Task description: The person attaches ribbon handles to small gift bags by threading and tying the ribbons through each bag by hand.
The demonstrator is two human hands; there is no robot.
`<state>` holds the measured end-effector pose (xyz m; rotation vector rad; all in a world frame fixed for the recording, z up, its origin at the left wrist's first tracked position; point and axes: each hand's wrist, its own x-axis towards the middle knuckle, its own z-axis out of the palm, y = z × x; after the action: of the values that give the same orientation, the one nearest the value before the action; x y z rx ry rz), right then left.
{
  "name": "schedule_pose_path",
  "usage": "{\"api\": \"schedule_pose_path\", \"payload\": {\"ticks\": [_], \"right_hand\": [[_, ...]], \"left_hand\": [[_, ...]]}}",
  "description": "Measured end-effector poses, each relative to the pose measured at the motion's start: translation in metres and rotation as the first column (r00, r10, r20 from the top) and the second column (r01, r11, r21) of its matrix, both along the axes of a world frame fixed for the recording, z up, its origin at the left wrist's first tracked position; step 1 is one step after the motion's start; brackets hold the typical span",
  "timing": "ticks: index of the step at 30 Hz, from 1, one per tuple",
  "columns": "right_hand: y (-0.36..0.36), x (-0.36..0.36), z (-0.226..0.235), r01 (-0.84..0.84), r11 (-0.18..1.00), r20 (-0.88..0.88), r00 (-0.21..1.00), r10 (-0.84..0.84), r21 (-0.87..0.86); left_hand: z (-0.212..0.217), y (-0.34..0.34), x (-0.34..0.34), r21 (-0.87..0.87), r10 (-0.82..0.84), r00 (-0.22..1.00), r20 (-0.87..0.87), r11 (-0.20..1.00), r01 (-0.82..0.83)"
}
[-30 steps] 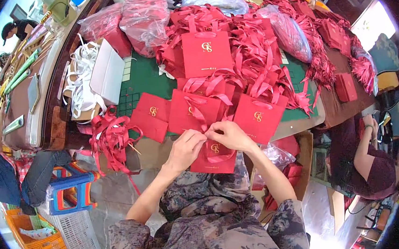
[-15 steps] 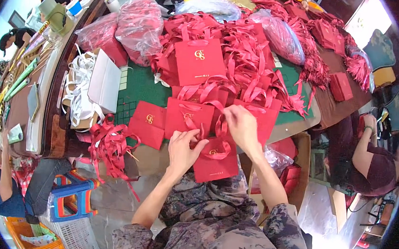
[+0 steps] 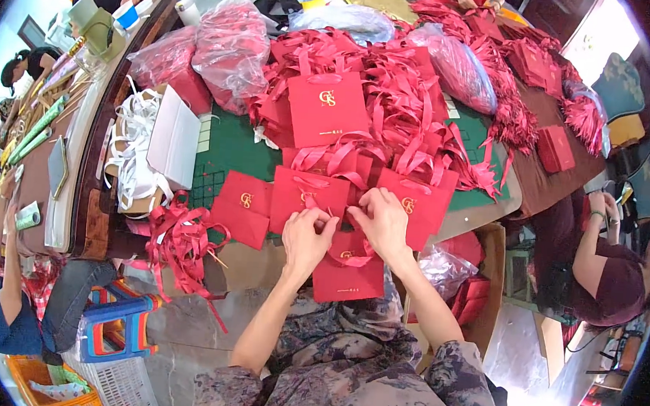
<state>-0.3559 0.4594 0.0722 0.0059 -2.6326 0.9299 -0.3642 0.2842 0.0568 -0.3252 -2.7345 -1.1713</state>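
A small red paper gift bag (image 3: 350,274) with a gold emblem lies at the table's near edge, over my lap. My left hand (image 3: 305,236) pinches its red ribbon handle at the bag's upper left. My right hand (image 3: 381,221) grips the same ribbon at the upper right, fingers closed on it. Right behind my hands lie three flat red bags: one to the left (image 3: 242,208), one in the middle (image 3: 304,192), one to the right (image 3: 422,204). A taller red bag (image 3: 326,108) stands further back among heaps of red ribbon (image 3: 401,102).
A green cutting mat (image 3: 226,149) covers the table. Loose red ribbons (image 3: 181,241) hang off the near left edge. White ribbon and a white box (image 3: 171,141) sit left. Plastic sacks of red goods (image 3: 230,50) lie behind. A person (image 3: 603,263) sits right; others sit left.
My right hand came down from above the bag to the ribbon beside my left hand. Both hands now meet at the top of the bag.
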Motion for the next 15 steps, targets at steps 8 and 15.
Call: {"api": "schedule_pose_path", "payload": {"ticks": [8,15], "right_hand": [[0.004,0.001,-0.006,-0.051,0.998,-0.102,0.993,0.054,0.034],[0.001,0.024,0.014,-0.064,0.887,0.195,0.966,0.17,-0.457]], "left_hand": [[0.01,0.009,0.009,0.187,-0.001,0.998,0.055,0.982,-0.009],[0.018,0.017,0.012,0.299,-0.047,0.996,0.081,0.954,0.021]]}}
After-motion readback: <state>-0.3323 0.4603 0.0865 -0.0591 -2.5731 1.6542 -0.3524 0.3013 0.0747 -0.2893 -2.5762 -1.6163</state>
